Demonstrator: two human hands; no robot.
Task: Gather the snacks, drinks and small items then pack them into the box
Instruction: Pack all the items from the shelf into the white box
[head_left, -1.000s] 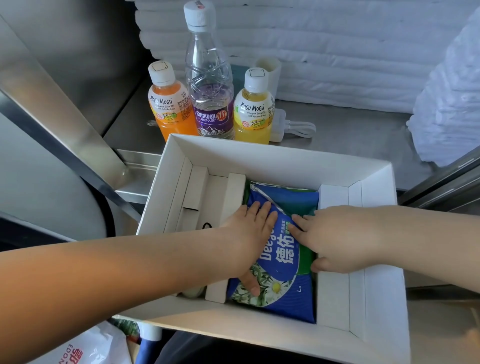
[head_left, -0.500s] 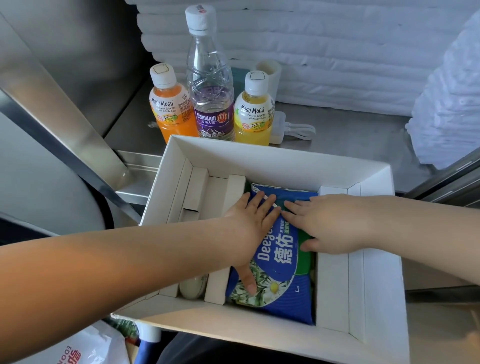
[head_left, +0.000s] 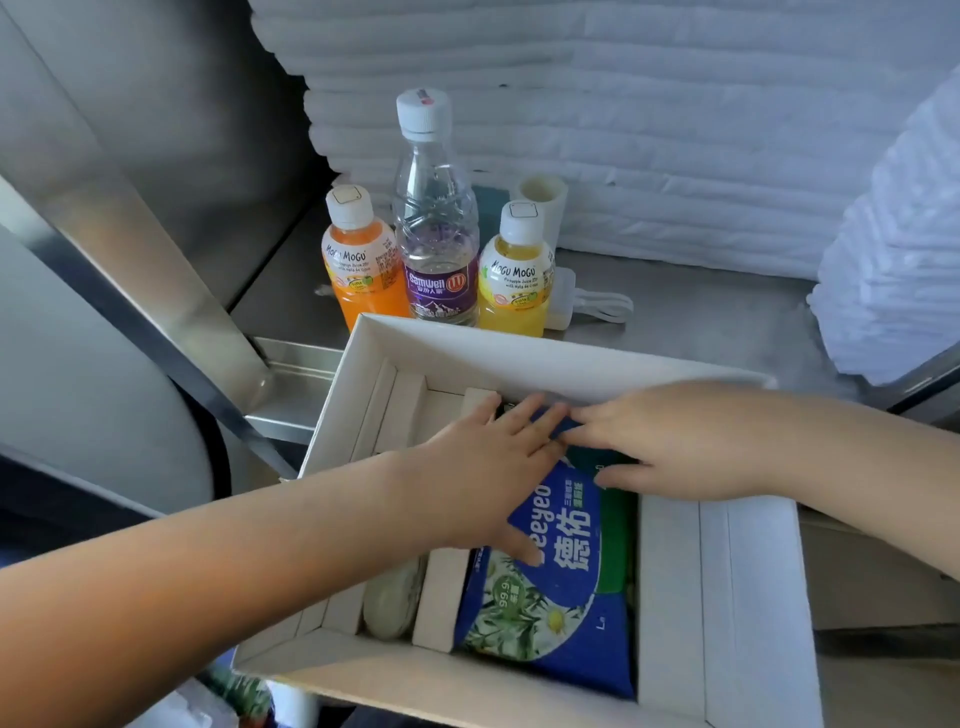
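Observation:
A white cardboard box (head_left: 748, 597) with inner dividers sits in front of me. In its middle compartment lies a blue wet-wipe pack (head_left: 561, 587). My left hand (head_left: 488, 467) lies flat on the pack's upper left, fingers straight, thumb down on the print. My right hand (head_left: 670, 441) presses flat on the pack's far end, fingertips meeting the left hand's. A pale oval item (head_left: 389, 608) lies in the narrow slot to the left. Behind the box stand an orange juice bottle (head_left: 363, 260), a water bottle (head_left: 436, 218) and a yellow juice bottle (head_left: 517, 275).
A white charger with its cable (head_left: 587, 304) and a white cup (head_left: 540, 200) sit behind the bottles on the steel counter (head_left: 701, 317). Stacked white padding (head_left: 675, 130) lines the back and right. A slanted steel rail (head_left: 135, 291) runs along the left.
Both hands have slid toward the far end of the pack, away from me. The view has shifted so the box and bottles appear lower in the frame.

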